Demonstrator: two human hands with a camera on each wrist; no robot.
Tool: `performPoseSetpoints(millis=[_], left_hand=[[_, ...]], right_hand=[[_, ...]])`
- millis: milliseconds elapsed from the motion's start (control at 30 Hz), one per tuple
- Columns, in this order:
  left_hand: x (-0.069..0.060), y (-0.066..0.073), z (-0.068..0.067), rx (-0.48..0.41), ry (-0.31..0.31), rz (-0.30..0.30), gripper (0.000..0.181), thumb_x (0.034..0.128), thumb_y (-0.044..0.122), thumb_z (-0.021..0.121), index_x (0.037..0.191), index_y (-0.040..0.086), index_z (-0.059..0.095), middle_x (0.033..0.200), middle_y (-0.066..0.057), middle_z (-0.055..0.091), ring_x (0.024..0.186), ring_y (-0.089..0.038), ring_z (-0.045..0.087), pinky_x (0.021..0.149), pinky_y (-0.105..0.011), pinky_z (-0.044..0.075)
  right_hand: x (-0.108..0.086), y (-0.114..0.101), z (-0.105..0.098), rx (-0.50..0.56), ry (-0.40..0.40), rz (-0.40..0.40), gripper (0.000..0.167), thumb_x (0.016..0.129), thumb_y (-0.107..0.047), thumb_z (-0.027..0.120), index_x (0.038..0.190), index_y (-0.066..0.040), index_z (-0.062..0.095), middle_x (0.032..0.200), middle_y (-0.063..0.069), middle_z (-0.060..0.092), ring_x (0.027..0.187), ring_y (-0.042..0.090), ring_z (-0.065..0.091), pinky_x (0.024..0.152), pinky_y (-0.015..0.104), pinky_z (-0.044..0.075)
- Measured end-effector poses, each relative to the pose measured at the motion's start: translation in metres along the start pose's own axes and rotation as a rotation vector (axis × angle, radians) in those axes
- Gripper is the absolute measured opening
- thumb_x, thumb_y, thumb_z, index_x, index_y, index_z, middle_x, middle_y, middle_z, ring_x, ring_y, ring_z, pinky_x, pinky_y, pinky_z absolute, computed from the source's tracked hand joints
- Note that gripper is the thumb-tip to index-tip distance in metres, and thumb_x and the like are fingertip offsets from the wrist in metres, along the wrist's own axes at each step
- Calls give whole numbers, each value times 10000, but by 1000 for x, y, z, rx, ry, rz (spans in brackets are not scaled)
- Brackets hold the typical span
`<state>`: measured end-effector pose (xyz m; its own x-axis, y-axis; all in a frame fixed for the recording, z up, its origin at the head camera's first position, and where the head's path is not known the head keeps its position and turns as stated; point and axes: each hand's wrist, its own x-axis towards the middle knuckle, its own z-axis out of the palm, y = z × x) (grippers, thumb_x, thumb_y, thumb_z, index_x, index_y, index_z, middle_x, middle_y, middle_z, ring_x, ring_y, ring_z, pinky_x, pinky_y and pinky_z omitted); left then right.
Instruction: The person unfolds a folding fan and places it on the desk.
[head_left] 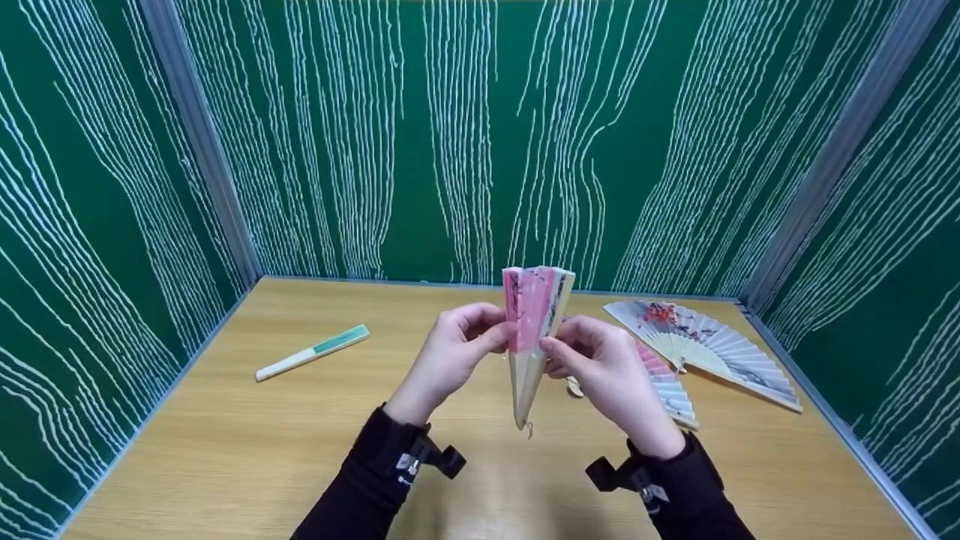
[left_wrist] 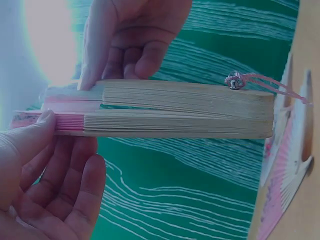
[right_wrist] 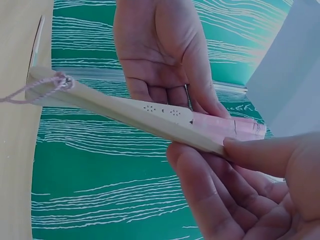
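A pink folding fan (head_left: 534, 307) with pale wooden ribs is held upright above the table, spread only a little, its pivot end down. My left hand (head_left: 457, 349) pinches its left edge between thumb and fingers. On the other edge, my right hand (head_left: 600, 360) pinches the outer rib the same way. The left wrist view shows the ribs (left_wrist: 185, 112) parted into two stacks that meet at the pivot. A pink cord (right_wrist: 37, 90) with a small metal ring hangs from the pivot. Small cut-out flowers mark the ribs in the right wrist view.
A closed green-and-white fan (head_left: 313, 352) lies on the table (head_left: 225, 442) to the left. At the right lie an open pale fan with red blossoms (head_left: 705, 337) and an open pink-to-white fan (head_left: 667, 386), partly behind my right hand. Green walls (head_left: 412, 150) enclose the table's back and sides.
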<state>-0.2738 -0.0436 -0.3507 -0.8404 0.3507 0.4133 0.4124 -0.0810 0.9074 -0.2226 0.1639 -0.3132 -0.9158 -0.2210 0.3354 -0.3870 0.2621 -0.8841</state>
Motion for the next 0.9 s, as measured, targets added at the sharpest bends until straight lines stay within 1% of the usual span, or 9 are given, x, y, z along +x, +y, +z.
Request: performPoseSetpoints(millis=[67, 167, 300, 367, 467, 567, 733, 900], left_hand=[[-1, 3, 0, -4, 11, 2, 221, 884, 289, 660, 1063, 162, 685, 1017, -57, 673, 916, -251, 631, 822, -378, 540], [-4, 13, 1, 1, 32, 8, 211, 896, 243, 653, 1072, 129, 681, 1007, -63, 672, 903, -252, 630, 823, -424, 535], [-7, 25, 2, 1, 72, 19, 192, 908, 197, 643, 1052, 74, 677, 964, -97, 675, 874, -267, 640, 814, -518, 513], [-7, 26, 3, 1, 91, 19, 179, 910, 190, 643, 1029, 60, 677, 940, -109, 675, 860, -271, 643, 809, -536, 506], [-7, 27, 3, -8, 109, 21, 174, 913, 186, 642, 1013, 47, 671, 926, -116, 669, 849, -276, 641, 801, -534, 508], [-7, 26, 3, -12, 124, 16, 186, 914, 191, 643, 1036, 53, 666, 942, -107, 664, 853, -274, 634, 792, -510, 519], [-7, 25, 0, -53, 159, 3, 214, 915, 181, 643, 1096, 67, 642, 1000, -100, 652, 882, -272, 618, 783, -445, 534], [-8, 27, -1, -70, 173, 4, 223, 904, 180, 658, 1092, 63, 646, 1003, -107, 654, 888, -274, 621, 777, -416, 546]], right_hand=[[2, 7, -2, 20, 12, -1, 140, 901, -113, 649, 960, 12, 634, 872, 175, 665, 742, 312, 676, 654, 379, 576], [6, 18, -4, 46, 27, -6, 170, 888, -170, 671, 949, -16, 632, 854, 158, 661, 729, 290, 676, 649, 377, 576], [7, 23, -7, 77, 37, -27, 236, 876, -233, 688, 943, -22, 607, 845, 163, 646, 721, 308, 662, 640, 396, 575], [7, 25, -8, 99, 45, -32, 256, 875, -249, 690, 954, -24, 601, 855, 170, 641, 720, 324, 649, 627, 414, 572], [8, 27, -10, 132, 50, -27, 270, 884, -257, 681, 1013, -32, 608, 894, 179, 646, 727, 342, 637, 611, 439, 567], [10, 28, -12, 158, 50, -19, 281, 892, -250, 673, 1070, -41, 614, 926, 183, 658, 735, 345, 634, 603, 453, 562], [11, 30, -14, 184, 14, -41, 303, 913, -221, 646, 1132, -17, 599, 984, 197, 669, 779, 342, 651, 670, 444, 567], [10, 28, -15, 222, -19, -35, 340, 922, -213, 632, 1199, -24, 579, 1036, 188, 673, 825, 353, 654, 721, 441, 561]])
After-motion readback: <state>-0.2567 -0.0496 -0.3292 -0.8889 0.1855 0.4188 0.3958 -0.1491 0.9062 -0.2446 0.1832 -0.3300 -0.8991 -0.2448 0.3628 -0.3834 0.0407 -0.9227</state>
